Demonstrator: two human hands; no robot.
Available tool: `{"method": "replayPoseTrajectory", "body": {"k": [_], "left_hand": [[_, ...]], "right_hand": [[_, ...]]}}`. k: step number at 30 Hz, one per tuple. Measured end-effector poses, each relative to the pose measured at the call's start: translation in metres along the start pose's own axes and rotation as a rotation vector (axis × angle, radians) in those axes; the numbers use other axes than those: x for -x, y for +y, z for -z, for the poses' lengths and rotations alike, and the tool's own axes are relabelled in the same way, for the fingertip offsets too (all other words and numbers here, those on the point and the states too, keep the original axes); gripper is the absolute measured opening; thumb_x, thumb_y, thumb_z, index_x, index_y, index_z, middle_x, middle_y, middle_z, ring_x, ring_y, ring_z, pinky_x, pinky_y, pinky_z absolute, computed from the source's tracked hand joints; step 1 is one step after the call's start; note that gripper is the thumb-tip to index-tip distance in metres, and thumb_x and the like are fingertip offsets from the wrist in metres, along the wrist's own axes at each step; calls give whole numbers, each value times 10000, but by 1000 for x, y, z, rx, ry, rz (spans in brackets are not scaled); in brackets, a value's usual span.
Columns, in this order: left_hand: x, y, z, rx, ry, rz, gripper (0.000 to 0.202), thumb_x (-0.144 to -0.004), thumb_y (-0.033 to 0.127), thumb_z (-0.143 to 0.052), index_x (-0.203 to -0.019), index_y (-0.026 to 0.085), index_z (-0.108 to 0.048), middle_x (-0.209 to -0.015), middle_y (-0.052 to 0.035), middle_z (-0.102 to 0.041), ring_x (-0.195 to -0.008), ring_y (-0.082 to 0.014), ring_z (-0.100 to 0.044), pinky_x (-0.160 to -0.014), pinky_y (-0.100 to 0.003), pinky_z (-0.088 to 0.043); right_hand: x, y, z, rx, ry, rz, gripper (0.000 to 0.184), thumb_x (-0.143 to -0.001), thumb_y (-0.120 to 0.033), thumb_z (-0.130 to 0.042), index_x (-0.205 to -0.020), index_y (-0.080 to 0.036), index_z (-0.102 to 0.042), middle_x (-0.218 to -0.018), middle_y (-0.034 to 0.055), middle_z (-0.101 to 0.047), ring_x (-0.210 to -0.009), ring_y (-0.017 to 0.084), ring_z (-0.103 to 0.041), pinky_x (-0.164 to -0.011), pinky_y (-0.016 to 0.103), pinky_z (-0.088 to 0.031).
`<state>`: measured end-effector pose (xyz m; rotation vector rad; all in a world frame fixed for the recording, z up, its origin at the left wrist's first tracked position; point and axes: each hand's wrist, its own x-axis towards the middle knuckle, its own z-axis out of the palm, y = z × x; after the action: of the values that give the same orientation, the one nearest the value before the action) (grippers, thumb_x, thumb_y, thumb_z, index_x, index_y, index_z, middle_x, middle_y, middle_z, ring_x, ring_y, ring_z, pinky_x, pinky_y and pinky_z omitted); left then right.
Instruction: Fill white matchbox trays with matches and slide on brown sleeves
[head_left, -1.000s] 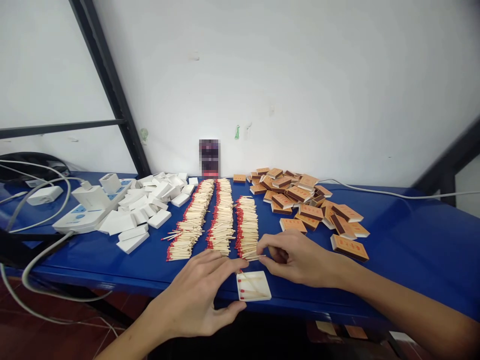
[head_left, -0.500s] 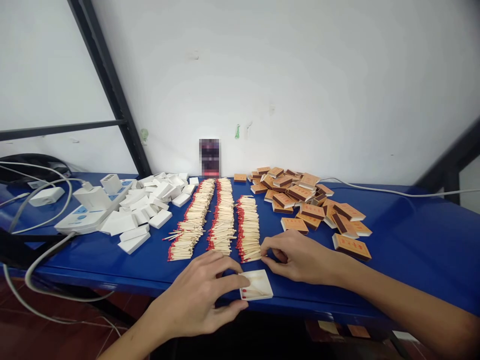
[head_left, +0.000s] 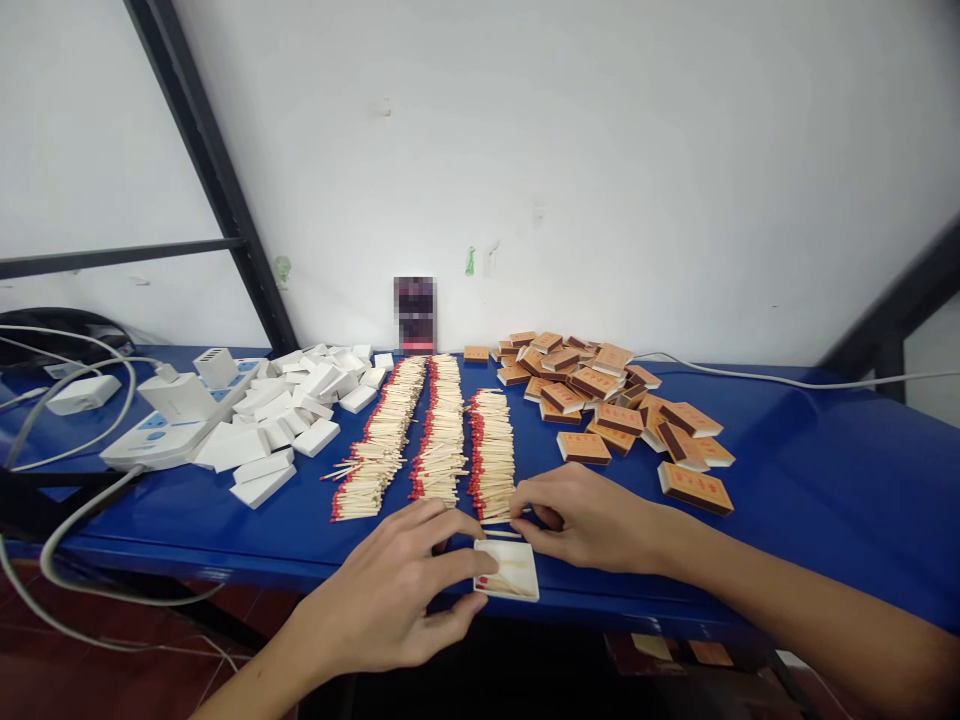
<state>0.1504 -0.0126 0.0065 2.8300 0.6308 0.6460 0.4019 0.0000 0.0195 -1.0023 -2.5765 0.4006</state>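
My left hand (head_left: pixel 401 590) grips a small white matchbox tray (head_left: pixel 525 572) at the table's front edge, its index finger reaching inside and its thumb at the near side. A few red-tipped matches lie in the tray, partly hidden by that finger. Just beyond the tray, my right hand (head_left: pixel 585 518) pinches the plain end of a match (head_left: pixel 498 534), apart from the row. This shorter right-hand row of matches (head_left: pixel 495 450) lies with red heads to the left. Beside it run a middle row (head_left: pixel 441 430) and a left row (head_left: pixel 390 420).
White trays (head_left: pixel 300 395) are heaped at the left, next to a power strip (head_left: pixel 161 435) with chargers and cables. Orange matchbox sleeves (head_left: pixel 600 385) pile up at the right. A pixelated upright object (head_left: pixel 415 315) leans by the wall. Black frame posts (head_left: pixel 217 180) flank the blue table (head_left: pixel 810 480).
My right hand has drawn a match slightly toward me, out from the near end of the right-hand row. My left hand keeps the tray in place. The view has shifted a little.
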Motion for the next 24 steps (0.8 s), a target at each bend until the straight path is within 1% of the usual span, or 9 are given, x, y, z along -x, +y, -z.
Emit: {"method": "replayPoseTrajectory", "body": {"k": [5, 8, 12, 15, 20, 24], "left_hand": [[-1, 0, 0, -3, 20, 9, 255, -877, 200, -604, -1125, 240, -644, -1076, -46, -657, -958, -207, -614, -890, -353, -492], [-1, 1, -1, 1, 45, -6, 241, -853, 190, -623, -1091, 225, -649, -1043, -42, -663, -936, -200, -613, -886, -347, -491], [-1, 1, -1, 27, 49, -27, 189, -829, 173, -634, -1012, 217, -650, -1003, -36, -661, -893, -192, -599, -845, -338, -485], [-1, 1, -1, 41, 48, -32, 186, -823, 172, -639, -1005, 215, -641, -997, -34, -660, -877, -189, -591, -835, -339, -474], [0, 1, -2, 57, 66, -38, 189, -808, 173, -649, -993, 204, -629, -977, -35, -670, -865, -188, -591, -834, -337, -467], [-1, 1, -2, 50, 59, -33, 175, -812, 171, -640, -984, 202, -629, -988, -41, -667, -873, -190, -592, -833, -336, -464]], "right_hand": [[-1, 0, -1, -28, 25, 5, 136, -866, -150, -533, -761, -176, -616, -595, -50, -504, -501, 82, -386, -522, 209, -302], [0, 0, 0, -58, 23, 7, 138, -884, -178, -536, -778, -178, -624, -598, -53, -496, -509, 83, -394, -532, 208, -315], [0, -1, 1, -108, -34, -3, 150, -892, -191, -533, -770, -178, -619, -602, -50, -491, -526, 88, -411, -533, 203, -328], [-1, -3, 3, -91, -64, -29, 169, -893, -195, -530, -743, -178, -606, -609, -49, -496, -531, 87, -419, -537, 206, -330], [0, -6, 9, -80, -145, -55, 57, -836, -152, -584, -800, -185, -613, -633, -57, -513, -539, 85, -438, -543, 206, -327], [2, -6, 12, -32, -156, -72, 90, -813, -109, -583, -785, -195, -579, -605, -71, -470, -532, 87, -409, -533, 216, -303]]}}
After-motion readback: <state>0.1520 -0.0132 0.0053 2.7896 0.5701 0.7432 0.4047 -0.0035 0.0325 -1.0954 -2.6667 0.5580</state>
